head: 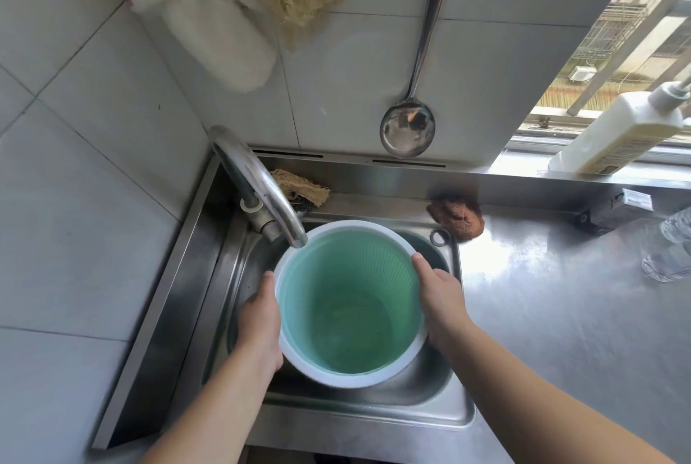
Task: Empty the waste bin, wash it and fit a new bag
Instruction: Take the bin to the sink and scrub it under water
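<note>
The green bin (pixel 349 308) with a white rim sits upright in the sink (pixel 454 415), its mouth under the tap (pixel 261 183). 2 hands hold it: the left hand (pixel 260 325) and right hand (pixel 441 299) grip the rim on each side (fingers wrapped around). A brown cloth (pixel 458 218) lies near on the counter (pixel 561 314).

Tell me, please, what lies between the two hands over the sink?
In the head view, only the green waste bin lies between the left hand and right hand; both hold its white rim.
</note>
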Available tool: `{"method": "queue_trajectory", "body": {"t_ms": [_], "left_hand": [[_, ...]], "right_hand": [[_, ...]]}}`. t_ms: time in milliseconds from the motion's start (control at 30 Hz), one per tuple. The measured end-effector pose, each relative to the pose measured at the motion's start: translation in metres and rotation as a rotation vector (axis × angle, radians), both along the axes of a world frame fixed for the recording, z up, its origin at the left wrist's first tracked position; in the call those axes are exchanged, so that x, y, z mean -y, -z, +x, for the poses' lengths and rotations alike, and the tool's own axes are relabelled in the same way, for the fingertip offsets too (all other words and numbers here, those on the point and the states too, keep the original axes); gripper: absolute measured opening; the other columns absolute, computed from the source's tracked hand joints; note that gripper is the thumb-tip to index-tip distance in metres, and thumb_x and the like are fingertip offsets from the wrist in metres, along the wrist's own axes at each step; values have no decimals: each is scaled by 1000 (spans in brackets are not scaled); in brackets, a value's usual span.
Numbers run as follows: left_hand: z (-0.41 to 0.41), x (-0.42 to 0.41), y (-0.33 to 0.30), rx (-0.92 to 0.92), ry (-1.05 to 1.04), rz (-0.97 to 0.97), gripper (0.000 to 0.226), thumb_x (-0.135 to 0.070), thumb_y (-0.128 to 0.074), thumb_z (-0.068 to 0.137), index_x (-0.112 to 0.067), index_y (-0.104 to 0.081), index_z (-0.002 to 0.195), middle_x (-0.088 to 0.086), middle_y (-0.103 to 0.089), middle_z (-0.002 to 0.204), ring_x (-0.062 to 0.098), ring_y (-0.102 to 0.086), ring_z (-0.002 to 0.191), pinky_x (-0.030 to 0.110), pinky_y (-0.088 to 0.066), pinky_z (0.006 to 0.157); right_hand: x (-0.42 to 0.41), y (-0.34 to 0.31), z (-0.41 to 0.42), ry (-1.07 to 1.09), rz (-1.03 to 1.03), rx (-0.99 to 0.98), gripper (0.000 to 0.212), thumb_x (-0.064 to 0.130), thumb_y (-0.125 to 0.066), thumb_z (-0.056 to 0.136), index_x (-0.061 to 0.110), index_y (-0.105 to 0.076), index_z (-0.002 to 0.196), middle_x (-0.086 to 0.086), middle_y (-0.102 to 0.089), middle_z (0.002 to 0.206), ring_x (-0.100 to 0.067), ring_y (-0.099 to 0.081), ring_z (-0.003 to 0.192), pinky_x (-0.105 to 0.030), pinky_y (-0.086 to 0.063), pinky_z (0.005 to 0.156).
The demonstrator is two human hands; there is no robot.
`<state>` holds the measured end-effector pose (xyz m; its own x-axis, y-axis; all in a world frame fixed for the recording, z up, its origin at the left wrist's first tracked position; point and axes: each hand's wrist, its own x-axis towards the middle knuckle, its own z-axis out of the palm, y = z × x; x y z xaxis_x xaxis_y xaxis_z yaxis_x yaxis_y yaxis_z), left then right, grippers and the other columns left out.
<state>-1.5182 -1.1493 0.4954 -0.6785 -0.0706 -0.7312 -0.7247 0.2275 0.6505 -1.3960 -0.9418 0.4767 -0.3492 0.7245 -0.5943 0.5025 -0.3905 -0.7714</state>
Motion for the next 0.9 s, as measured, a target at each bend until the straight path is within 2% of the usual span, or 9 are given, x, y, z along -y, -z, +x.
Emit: {"method": "queue_trajectory", "body": {"t_ms": [67,167,233,333,433,500,600,733,900], "left_hand": [[2,5,3,0,2,-15,52,-61,-55,86,-12,-74,88,11,-78,82,34,-75,74,41,-61,58],[12,0,8,21,-6,-4,52,-59,-55,89,-10,-74,89,9,-78,78,32,-75,71,32,-56,47],[18,-10,8,42,16,40,50,-56,-54,91,-10,-74,92,10,-78,80,32,-75,73,30,-55,50],[16,-21,5,50,33,62,50,-55,-53,92,-10,-73,96,12,-78,87,32,-74,77,31,-55,57],[4,-17,-1,-6,15,38,53,-59,-53,90,-10,-70,105,12,-76,96,33,-73,83,30,-54,56],[-4,-10,-5,-33,11,16,56,-62,-52,88,-13,-70,106,12,-75,101,35,-72,88,38,-59,65],[-6,1,-10,-31,-7,-5,52,-65,-53,84,-17,-72,94,12,-76,94,36,-73,84,50,-62,73],[12,-5,-7,4,-16,31,48,-57,-54,89,-13,-73,90,8,-78,80,31,-75,73,30,-55,49],[24,-16,-9,48,-2,86,47,-52,-51,95,-12,-74,94,7,-79,82,30,-75,77,29,-55,56]], "right_hand": [[4,3,4,-18,0,11,54,68,-59,72,15,-54,80,-11,-51,77,-22,-50,69,-36,-41,66],[-1,9,20,-26,-18,97,69,69,-58,73,1,-61,82,-24,-66,88,-29,-63,74,-44,-54,74],[-11,8,27,-11,-3,115,75,68,-59,74,-6,-65,88,-25,-70,95,-34,-69,81,-48,-57,78],[-20,0,23,16,26,80,76,70,-61,67,-4,-65,84,-21,-69,86,-32,-66,73,-42,-54,71],[-14,-9,9,22,26,21,78,68,-61,69,-6,-66,93,-22,-71,95,-38,-70,87,-51,-57,83],[-5,-12,0,14,12,-26,78,66,-61,72,-8,-63,96,-25,-69,98,-35,-70,83,-52,-57,82],[7,-11,-2,-40,1,-35,84,67,-59,74,-13,-57,99,-30,-64,102,-27,-62,73,-41,-53,71],[-7,-10,13,-48,51,54,80,68,-58,75,-10,-61,91,-25,-68,90,-39,-67,79,-52,-56,79],[-21,-11,18,-1,33,53,81,67,-63,67,-11,-60,89,-25,-66,86,-33,-65,76,-48,-55,73]]}}
